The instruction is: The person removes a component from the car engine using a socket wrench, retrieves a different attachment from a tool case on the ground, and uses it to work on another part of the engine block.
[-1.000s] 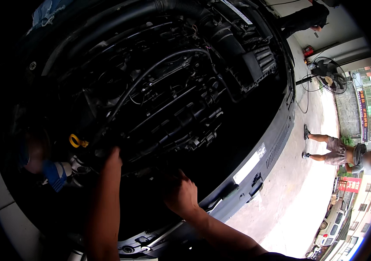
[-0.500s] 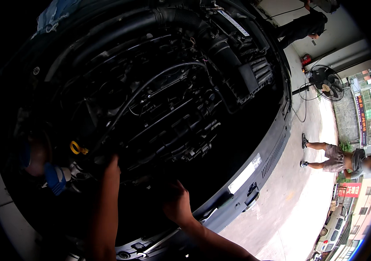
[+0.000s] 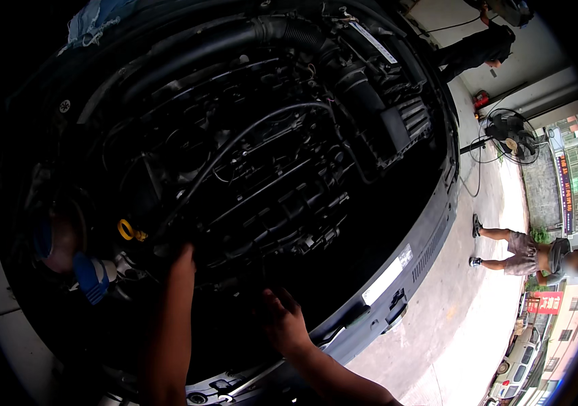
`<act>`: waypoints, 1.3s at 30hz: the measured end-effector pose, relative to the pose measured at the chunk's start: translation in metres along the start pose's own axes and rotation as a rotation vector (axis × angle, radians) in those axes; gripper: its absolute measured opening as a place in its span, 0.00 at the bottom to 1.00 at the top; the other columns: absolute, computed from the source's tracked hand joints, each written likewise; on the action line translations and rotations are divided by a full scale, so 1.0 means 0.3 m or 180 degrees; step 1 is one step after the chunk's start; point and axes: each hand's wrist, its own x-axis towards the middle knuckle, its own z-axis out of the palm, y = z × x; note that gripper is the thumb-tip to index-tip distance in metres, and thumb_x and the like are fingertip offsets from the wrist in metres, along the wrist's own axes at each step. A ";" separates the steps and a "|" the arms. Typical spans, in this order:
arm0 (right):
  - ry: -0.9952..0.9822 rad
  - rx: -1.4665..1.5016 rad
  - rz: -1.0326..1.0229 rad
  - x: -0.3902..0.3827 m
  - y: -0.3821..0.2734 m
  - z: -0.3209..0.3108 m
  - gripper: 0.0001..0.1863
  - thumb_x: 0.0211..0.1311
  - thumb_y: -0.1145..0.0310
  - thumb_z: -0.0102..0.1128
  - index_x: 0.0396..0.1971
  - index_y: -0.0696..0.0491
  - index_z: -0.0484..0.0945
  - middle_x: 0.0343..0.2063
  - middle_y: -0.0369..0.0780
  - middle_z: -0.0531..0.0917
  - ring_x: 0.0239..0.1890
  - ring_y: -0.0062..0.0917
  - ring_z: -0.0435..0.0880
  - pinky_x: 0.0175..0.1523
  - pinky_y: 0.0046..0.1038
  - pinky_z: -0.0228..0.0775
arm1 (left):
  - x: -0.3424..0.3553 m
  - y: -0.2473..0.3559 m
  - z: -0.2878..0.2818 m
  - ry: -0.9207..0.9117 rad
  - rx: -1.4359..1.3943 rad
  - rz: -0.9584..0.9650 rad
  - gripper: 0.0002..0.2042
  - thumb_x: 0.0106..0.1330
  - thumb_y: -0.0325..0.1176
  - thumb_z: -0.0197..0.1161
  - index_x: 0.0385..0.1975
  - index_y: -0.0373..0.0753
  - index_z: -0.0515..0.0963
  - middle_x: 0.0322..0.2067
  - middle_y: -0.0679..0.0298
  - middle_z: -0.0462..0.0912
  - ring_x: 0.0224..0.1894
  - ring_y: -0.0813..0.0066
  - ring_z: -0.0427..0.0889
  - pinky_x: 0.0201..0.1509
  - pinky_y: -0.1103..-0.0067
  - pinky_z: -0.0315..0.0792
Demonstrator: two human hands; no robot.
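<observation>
Among the dark engine parts, my left hand reaches in just below a yellow dipstick ring, with its fingertips lost in shadow. My right hand is lower and to the right, fingers curled in the dark gap behind the front panel; what they grip, if anything, I cannot make out. Left of my left hand are a blue cap and a rounded fluid reservoir. A black hose arches over the engine above both hands.
An air filter box fills the upper right of the bay. Blue cloth lies at the far edge. Beyond the car are a dark-clothed person, a standing fan, a person in shorts and a white vehicle.
The engine bay sits slightly lower in the picture than a second ago. My right hand's fingers have shifted a little; my left hand stays beside the dipstick.
</observation>
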 end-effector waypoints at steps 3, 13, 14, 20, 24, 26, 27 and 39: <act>-0.0215 -0.0660 -0.0028 0.021 0.004 -0.025 0.15 0.62 0.71 0.54 0.48 0.56 0.75 0.39 0.38 0.80 0.32 0.25 0.81 0.33 0.22 0.75 | -0.001 0.013 -0.004 -0.0008 0.0003 0.0026 0.20 0.64 0.36 0.53 0.54 0.36 0.69 0.50 0.56 0.75 0.50 0.65 0.75 0.53 0.72 0.68; -0.0133 -0.3293 -0.2533 0.043 0.035 -0.026 0.12 0.60 0.71 0.55 0.44 0.56 0.77 0.35 0.41 0.78 0.28 0.26 0.80 0.28 0.23 0.73 | 0.006 0.023 -0.007 0.0009 0.0020 0.0024 0.21 0.64 0.37 0.53 0.55 0.36 0.68 0.51 0.56 0.74 0.51 0.66 0.74 0.53 0.73 0.67; -0.0193 -0.2953 -0.2609 0.047 0.041 -0.028 0.12 0.60 0.71 0.54 0.43 0.56 0.77 0.33 0.41 0.78 0.27 0.26 0.80 0.27 0.22 0.72 | 0.005 0.026 0.003 0.0001 0.0027 0.0032 0.21 0.64 0.37 0.53 0.55 0.36 0.68 0.51 0.56 0.74 0.51 0.66 0.74 0.54 0.73 0.67; -0.1197 0.1369 0.1242 0.048 0.003 -0.044 0.08 0.63 0.71 0.50 0.41 0.55 0.71 0.29 0.40 0.76 0.21 0.17 0.72 0.18 0.12 0.56 | 0.010 0.013 -0.001 -0.0014 -0.0005 0.0009 0.21 0.64 0.37 0.53 0.56 0.37 0.68 0.52 0.56 0.74 0.52 0.66 0.74 0.54 0.73 0.67; -0.0448 -0.2530 -0.1034 0.031 0.022 -0.034 0.11 0.62 0.69 0.53 0.43 0.53 0.71 0.30 0.40 0.77 0.20 0.17 0.70 0.18 0.13 0.57 | -0.003 0.014 -0.007 0.0019 0.0007 0.0036 0.22 0.64 0.37 0.54 0.57 0.37 0.67 0.52 0.56 0.74 0.52 0.66 0.74 0.54 0.73 0.67; -0.0012 -0.4467 -0.2641 0.031 0.031 -0.036 0.12 0.61 0.68 0.54 0.44 0.53 0.71 0.30 0.40 0.77 0.20 0.16 0.69 0.18 0.12 0.56 | -0.001 0.015 0.005 0.0020 0.0012 0.0061 0.22 0.64 0.37 0.54 0.57 0.37 0.67 0.53 0.56 0.74 0.52 0.66 0.73 0.55 0.73 0.67; -0.0202 -0.3889 -0.2671 0.032 0.030 -0.025 0.12 0.61 0.67 0.55 0.44 0.53 0.72 0.31 0.40 0.78 0.20 0.17 0.70 0.19 0.13 0.60 | 0.004 0.022 0.006 0.0024 0.0010 0.0089 0.22 0.64 0.37 0.54 0.57 0.37 0.67 0.53 0.56 0.74 0.52 0.66 0.73 0.55 0.73 0.67; -0.0471 -0.4260 -0.2580 0.060 0.011 -0.028 0.11 0.64 0.64 0.50 0.42 0.53 0.72 0.29 0.42 0.80 0.19 0.18 0.73 0.18 0.15 0.61 | 0.006 0.011 -0.001 0.0078 -0.0013 0.0123 0.23 0.64 0.38 0.54 0.59 0.37 0.66 0.54 0.57 0.73 0.54 0.66 0.73 0.56 0.73 0.66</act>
